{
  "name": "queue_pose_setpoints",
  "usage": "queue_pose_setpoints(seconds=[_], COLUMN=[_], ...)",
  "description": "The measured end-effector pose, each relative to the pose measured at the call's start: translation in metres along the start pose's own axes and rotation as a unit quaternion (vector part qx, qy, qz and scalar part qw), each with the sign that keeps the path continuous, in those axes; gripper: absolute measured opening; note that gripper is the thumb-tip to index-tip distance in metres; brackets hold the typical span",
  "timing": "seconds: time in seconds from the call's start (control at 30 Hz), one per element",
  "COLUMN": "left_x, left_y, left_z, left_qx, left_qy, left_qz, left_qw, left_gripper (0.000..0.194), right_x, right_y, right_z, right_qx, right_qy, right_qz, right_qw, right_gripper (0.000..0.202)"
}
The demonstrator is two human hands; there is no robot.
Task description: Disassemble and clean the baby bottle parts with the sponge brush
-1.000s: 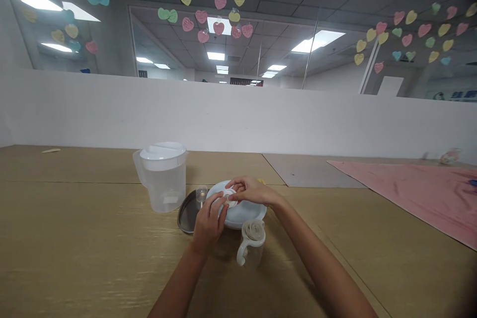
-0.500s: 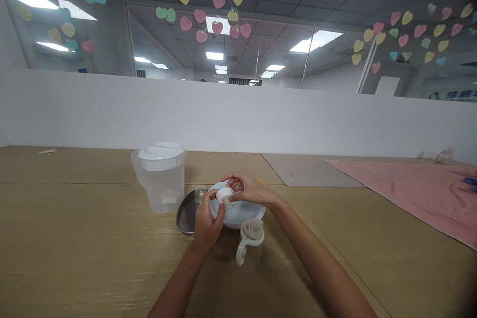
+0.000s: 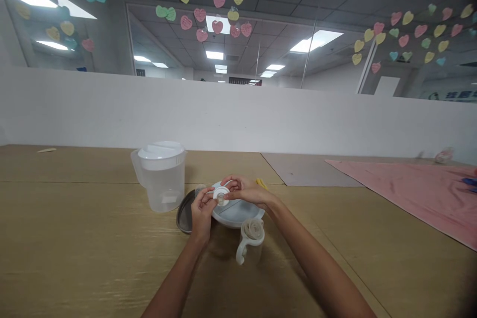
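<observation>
Both hands hold a white bottle ring (image 3: pixel 221 196) with a clear, teat-like piece at its middle, above a pale blue plate or bowl (image 3: pixel 238 216). My left hand (image 3: pixel 202 211) pinches the ring's left edge with thumb and fingertips. My right hand (image 3: pixel 246 193) grips it from the right, thumb near the clear piece. Just below the bowl stands a clear cup or bottle (image 3: pixel 253 251) with a white hooked handle and pale, coiled-looking contents at its top. A small clear cap-like piece (image 3: pixel 200 189) is partly hidden behind my left fingers.
A clear lidded pitcher (image 3: pixel 166 186) stands at the left. A dark round metal tray (image 3: pixel 183 216) lies left of the bowl, partly covered by my hand. Something yellow (image 3: pixel 261 183) shows behind my right wrist. A pink cloth (image 3: pixel 406 189) spreads at the right.
The white ring has been tilted so its round face and clear middle turn toward me. My left hand has shifted slightly left, and its fingers have changed position on the ring.
</observation>
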State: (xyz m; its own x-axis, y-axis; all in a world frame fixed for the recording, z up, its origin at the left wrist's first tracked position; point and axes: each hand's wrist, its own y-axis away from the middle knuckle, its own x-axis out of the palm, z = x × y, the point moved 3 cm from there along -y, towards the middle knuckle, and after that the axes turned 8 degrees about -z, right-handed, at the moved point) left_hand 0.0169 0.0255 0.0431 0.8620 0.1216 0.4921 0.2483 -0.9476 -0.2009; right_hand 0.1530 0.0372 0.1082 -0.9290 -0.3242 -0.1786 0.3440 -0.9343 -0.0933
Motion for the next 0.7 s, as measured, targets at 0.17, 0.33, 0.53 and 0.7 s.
queue_pose_setpoints(seconds=[0.17, 0.33, 0.53, 0.7], left_x=[-0.0007, -0.0005, 0.0015, 0.0006], left_y=[-0.0015, -0.0017, 0.0, -0.0015], left_z=[-0.0006, -0.0021, -0.0045, -0.0024], left_qx=[-0.015, -0.025, -0.068, -0.077], left_qy=[0.008, 0.036, 0.094, 0.118], left_qz=[-0.001, -0.009, -0.011, -0.008], left_qw=[1.0, 0.999, 0.993, 0.99], left_gripper=[0.04, 0.041, 0.045, 0.045], right_x=[-0.0019, -0.0006, -0.0011, -0.0044], right_y=[-0.0022, -0.0015, 0.0006, -0.0004], right_z=[-0.0057, -0.0044, -0.0008, -0.0019], right_qx=[0.018, 0.027, 0.038, 0.04], right_qy=[-0.017, -0.021, -0.031, -0.021], right_qz=[-0.013, -0.021, -0.029, -0.045], right_qw=[1.0, 0.999, 0.998, 0.998], right_gripper=[0.04, 0.04, 0.04, 0.043])
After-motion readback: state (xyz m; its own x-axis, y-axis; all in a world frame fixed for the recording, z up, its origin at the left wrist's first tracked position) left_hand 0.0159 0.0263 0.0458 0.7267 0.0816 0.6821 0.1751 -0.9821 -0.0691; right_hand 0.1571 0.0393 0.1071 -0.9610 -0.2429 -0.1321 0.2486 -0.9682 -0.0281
